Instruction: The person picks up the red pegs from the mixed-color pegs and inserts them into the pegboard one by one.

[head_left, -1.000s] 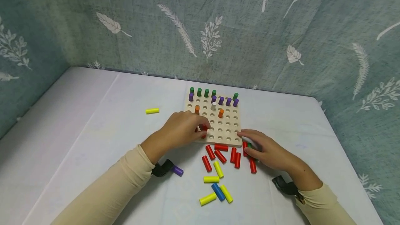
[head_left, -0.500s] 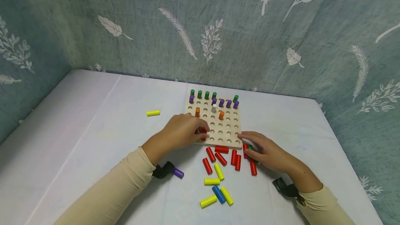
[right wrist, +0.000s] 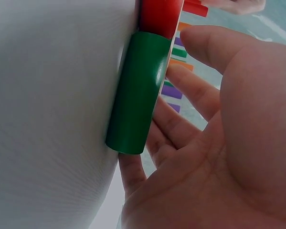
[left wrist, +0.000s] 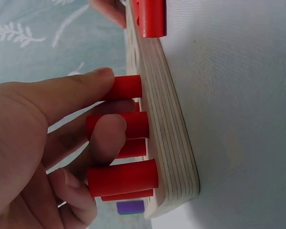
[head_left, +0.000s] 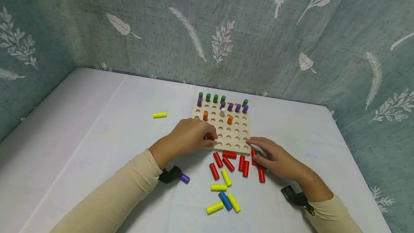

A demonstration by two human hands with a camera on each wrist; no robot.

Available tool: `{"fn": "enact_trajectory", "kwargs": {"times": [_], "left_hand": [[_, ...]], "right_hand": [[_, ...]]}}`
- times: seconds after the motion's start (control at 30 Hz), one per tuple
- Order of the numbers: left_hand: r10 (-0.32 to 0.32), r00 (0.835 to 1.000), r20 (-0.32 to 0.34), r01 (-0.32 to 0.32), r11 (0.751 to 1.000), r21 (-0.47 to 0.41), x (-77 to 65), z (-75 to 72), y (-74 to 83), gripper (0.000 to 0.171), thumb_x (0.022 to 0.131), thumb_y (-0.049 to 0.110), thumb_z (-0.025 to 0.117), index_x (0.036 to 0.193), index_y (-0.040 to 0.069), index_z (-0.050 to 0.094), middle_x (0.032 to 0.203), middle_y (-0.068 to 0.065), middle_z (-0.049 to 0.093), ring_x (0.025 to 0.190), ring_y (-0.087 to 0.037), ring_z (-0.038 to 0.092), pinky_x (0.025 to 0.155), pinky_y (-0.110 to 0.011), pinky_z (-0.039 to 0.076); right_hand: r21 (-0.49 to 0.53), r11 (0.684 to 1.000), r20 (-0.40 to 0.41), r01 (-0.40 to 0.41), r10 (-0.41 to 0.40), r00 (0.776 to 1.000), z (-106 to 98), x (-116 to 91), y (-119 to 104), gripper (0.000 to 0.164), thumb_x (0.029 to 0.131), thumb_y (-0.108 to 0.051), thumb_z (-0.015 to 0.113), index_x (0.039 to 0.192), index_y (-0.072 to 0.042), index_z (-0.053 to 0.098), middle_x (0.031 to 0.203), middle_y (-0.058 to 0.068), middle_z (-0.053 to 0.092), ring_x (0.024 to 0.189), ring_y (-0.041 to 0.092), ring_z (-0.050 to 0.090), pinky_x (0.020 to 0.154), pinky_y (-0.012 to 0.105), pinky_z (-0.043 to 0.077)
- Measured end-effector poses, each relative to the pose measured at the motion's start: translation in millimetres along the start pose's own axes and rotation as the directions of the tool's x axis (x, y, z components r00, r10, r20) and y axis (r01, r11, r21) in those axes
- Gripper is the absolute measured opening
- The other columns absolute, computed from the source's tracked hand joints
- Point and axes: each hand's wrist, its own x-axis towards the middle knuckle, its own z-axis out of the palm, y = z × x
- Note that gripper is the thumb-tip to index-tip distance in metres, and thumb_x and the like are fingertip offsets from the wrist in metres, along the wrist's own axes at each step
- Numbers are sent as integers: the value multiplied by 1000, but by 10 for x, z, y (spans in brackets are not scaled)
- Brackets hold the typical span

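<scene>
A pale wooden peg board stands in the middle of the table, with green, purple, orange, white and red pegs upright in its holes. At its front left, my left hand pinches a red peg that stands in the board. Other upright red pegs stand close among the left fingers. My right hand rests at the board's right edge, its fingers loosely spread and holding nothing. Beneath the right palm a green peg lies on the table, end to end with a red peg.
Several loose red pegs lie before the board. Nearer me are yellow pegs and a blue peg. A purple peg lies by the left wrist strap, and a yellow peg lies left of the board.
The red peg at my left fingertips shows less above the board and sits lower. My right hand stays in place. The head view has shifted slightly.
</scene>
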Motion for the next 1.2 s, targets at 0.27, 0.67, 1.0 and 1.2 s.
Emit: {"fn": "enact_trajectory", "kwargs": {"times": [0.27,0.67,1.0,1.2], "left_hand": [[-10,1000,-17,10,1000,25,-31,-24,4,23,87,27,79,110,23,77,85,9,73,70,-8,55,63,-27,44],[-88,986,-144,86,996,-17,-57,-262,-68,27,95,33,69,119,21,72,98,6,72,75,-12,59,66,-30,47],[-252,954,-159,240,966,-92,-183,-303,-466,25,98,27,63,121,20,71,100,-1,72,70,-17,55,60,-31,42],[-287,958,-24,284,955,-82,-221,-217,-613,34,98,28,64,130,21,64,105,-3,71,81,-19,59,69,-34,45]], "right_hand": [[-6,1000,14,13,-13,1000,-9,65,-16,54,98,-26,65,149,-25,48,155,10,42,144,37,37,113,63,32],[-1,1000,2,-10,10,1000,14,29,2,54,97,-25,65,148,-26,48,155,10,42,144,37,37,113,63,32],[17,1000,-3,-10,10,1000,23,10,11,54,97,-25,66,148,-27,49,156,10,42,144,37,36,113,63,31],[14,1000,-6,-20,20,1000,17,-13,0,54,97,-25,66,148,-27,48,156,10,42,144,37,36,113,63,31]]}}
